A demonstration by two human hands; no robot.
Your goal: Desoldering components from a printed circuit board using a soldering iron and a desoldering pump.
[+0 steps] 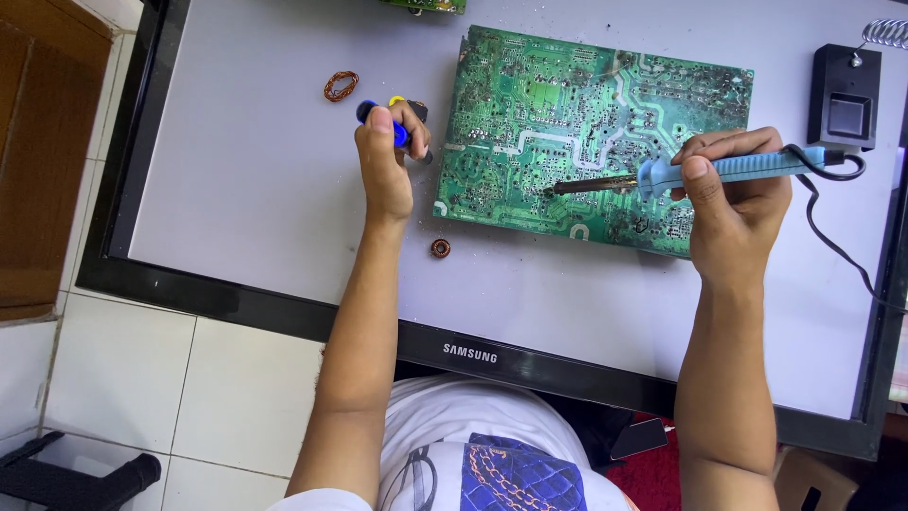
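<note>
A large green circuit board (586, 114) lies solder-side up on the pale back of a flat screen panel (255, 189). My right hand (738, 203) grips a blue-handled soldering iron (747, 167); its dark tip rests on the board near the lower middle. My left hand (386, 161) is closed around a blue and yellow pump-like tool (392, 118) just off the board's left edge.
A copper wire coil (341, 85) lies at the upper left, and a small round coil part (440, 248) sits below the board. A black iron stand (844, 95) with a spring holder is at the far right. The iron's black cord (842, 251) trails right. White floor tiles lie beyond the panel's black frame.
</note>
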